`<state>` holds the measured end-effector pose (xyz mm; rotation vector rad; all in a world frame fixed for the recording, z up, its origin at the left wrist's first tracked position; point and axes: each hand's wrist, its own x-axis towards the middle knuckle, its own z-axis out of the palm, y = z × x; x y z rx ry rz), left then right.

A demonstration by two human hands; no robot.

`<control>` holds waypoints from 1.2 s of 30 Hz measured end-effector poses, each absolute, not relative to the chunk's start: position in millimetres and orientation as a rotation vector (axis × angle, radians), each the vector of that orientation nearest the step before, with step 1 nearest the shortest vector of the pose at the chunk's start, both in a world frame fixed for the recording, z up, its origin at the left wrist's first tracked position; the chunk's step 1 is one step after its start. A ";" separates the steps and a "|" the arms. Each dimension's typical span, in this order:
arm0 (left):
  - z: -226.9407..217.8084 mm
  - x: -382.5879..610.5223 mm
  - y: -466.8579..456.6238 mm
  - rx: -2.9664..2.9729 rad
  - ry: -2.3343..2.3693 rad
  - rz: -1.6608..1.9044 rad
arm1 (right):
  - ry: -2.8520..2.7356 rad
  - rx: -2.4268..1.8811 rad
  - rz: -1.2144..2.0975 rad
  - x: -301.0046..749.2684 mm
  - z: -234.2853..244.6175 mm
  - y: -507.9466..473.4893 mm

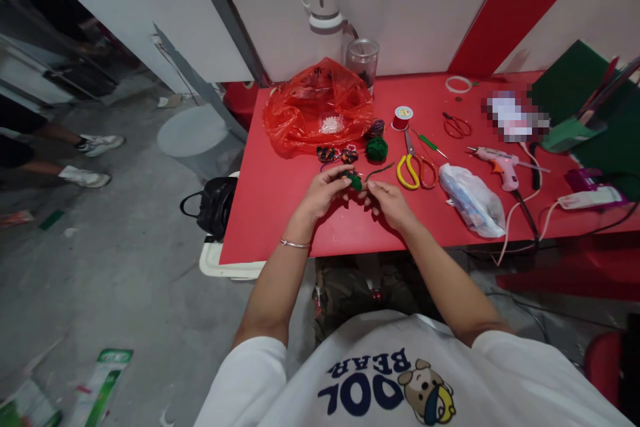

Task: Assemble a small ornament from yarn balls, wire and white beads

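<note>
Green piece (355,181): pinched by left hand (324,193); right hand (393,205) fingertips closed on its edge; over table (280,227).

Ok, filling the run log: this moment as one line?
left hand: holds small dark-green yarn-wrapped piece | right hand: fingertips at same piece | over red table

Piece (354,180) I hold: dark green. Table (300,227) red. Plastic bag (310,110) translucent red. Yarn ball (377,149) green. Scissors (409,172) yellow-handled. Glue gun (501,167) pink. My shirt (310,387) white, navy lettering. Handbag (216,205) black.
</note>
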<state>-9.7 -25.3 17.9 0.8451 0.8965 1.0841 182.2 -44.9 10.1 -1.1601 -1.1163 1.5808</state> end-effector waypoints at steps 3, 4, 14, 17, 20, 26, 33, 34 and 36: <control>21.0 -10.3 -24.4 0.778 0.891 1.089 | -1.086 -1.131 1.622 184.8 9.2 -43.9; 22.2 -10.6 -24.3 0.764 0.893 1.080 | -1.086 -1.125 1.631 185.3 8.8 -44.1; 28.0 -12.7 -24.0 0.728 0.925 0.964 | -1.565 -1.024 0.947 186.9 5.7 -46.2; 25.9 -12.3 -24.4 0.751 0.922 0.891 | -1.794 -0.880 0.792 188.1 11.0 -38.9; 23.6 -11.0 -25.6 0.798 0.924 0.844 | -1.862 -0.865 0.833 187.7 15.6 -30.5; 26.4 -6.0 -31.5 0.892 0.833 0.885 | -1.644 -1.063 0.903 186.1 14.1 -22.2; 21.8 -3.7 -33.6 1.003 0.907 0.889 | -1.522 -1.066 1.084 188.7 7.1 -19.3; 21.4 -4.0 -33.0 1.000 0.916 0.887 | -1.534 -1.063 1.098 189.3 7.1 -19.0; 21.6 -4.4 -31.9 0.987 0.919 0.886 | -1.576 -1.049 1.114 190.4 6.9 -18.5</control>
